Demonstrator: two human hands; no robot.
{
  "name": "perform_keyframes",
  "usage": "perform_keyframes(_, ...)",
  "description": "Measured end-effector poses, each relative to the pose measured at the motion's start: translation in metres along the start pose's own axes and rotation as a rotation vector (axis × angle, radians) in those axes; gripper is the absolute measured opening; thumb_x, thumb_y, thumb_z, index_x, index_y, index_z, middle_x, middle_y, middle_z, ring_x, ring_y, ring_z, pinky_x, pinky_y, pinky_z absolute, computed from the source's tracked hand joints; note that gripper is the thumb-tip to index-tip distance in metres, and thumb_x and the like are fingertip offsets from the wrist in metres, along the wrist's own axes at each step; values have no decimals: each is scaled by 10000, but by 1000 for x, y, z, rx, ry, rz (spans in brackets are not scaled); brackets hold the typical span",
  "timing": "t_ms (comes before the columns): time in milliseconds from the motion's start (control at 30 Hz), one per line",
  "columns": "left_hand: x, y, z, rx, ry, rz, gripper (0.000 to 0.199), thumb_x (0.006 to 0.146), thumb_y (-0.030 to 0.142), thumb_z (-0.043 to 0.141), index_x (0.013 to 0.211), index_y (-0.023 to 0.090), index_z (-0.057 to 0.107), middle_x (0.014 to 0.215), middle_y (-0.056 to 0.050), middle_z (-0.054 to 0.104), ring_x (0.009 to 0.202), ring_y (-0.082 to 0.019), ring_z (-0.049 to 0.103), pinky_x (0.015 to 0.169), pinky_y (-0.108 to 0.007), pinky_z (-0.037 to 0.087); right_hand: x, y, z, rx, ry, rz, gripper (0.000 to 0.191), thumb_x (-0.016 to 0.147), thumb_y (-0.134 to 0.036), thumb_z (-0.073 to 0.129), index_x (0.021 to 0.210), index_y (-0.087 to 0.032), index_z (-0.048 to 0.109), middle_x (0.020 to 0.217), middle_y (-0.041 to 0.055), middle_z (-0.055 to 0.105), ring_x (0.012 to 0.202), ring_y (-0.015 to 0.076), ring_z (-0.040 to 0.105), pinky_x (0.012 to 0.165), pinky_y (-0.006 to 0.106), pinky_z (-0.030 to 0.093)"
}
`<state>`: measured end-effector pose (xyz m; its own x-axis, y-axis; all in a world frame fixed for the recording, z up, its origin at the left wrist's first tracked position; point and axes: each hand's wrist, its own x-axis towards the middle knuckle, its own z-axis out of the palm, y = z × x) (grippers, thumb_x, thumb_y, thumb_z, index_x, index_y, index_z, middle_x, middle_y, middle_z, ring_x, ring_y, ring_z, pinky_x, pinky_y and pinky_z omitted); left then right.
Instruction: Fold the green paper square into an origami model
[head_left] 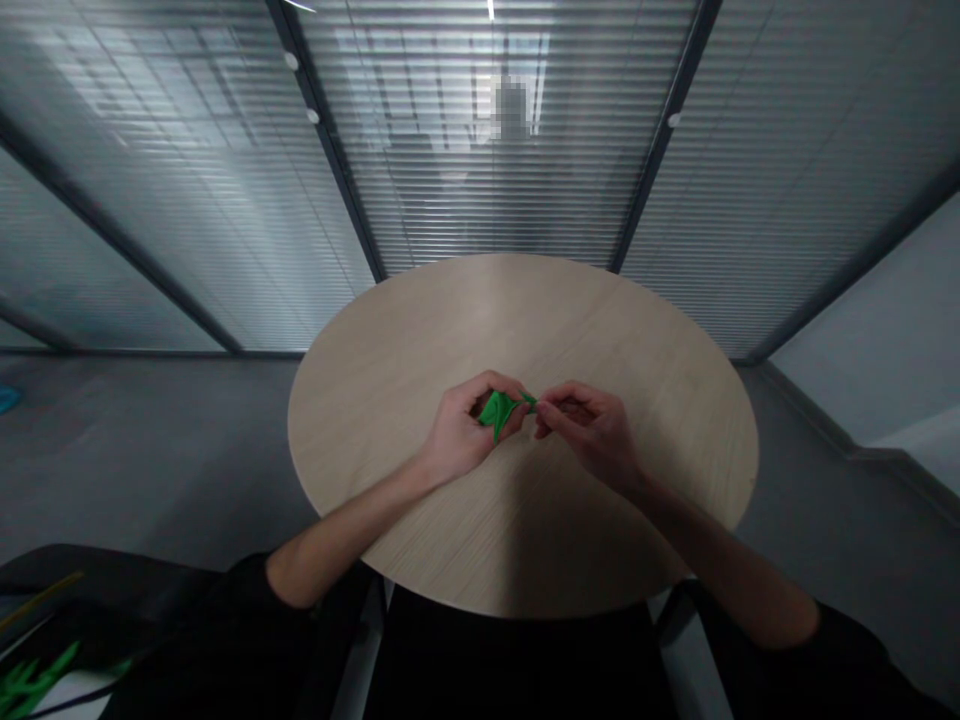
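Over the middle of the round wooden table (420,350), my left hand (466,425) is closed around a bright green leaf-like piece (497,410). The piece has pointed corners and a thin stem-like end on its right. I cannot tell what it is made of. My right hand (589,425) is closed in a pinch at that thin end, with thumb and forefinger together. The fingertips of both hands are close to each other. Part of the green piece is hidden inside my left palm and behind the fingers.
Glass partitions with blinds (495,190) stand behind the table. At the lower left, a dark chair or bag (120,575) is beside me, with green finger-shaped pieces (37,680) near it. A blue object (9,398) lies on the floor at far left.
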<state>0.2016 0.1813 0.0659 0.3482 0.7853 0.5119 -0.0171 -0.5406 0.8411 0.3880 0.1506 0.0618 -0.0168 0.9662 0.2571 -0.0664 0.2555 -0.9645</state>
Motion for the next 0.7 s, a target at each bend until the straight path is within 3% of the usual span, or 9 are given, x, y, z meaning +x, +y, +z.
perform_keyframes(367, 1, 2, -1, -39, -10, 12, 116, 807, 177, 763, 861, 190, 662, 918, -65, 753, 772, -141, 683, 670, -268, 551, 0, -2, 0, -53, -43, -4, 261, 804, -424, 811, 811, -187, 701, 649, 5, 709, 557, 124, 680, 520, 223, 544)
perform_keyframes(700, 1, 1, -1, 91, 3, 15, 151, 846, 245, 769, 951, 184, 678, 877, -47, 730, 707, -123, 651, 623, -236, 518, 0, 1, 0, -43, -25, -19, 299, 821, -467, 801, 794, -185, 708, 635, 9, 696, 554, 129, 667, 532, 237, 550)
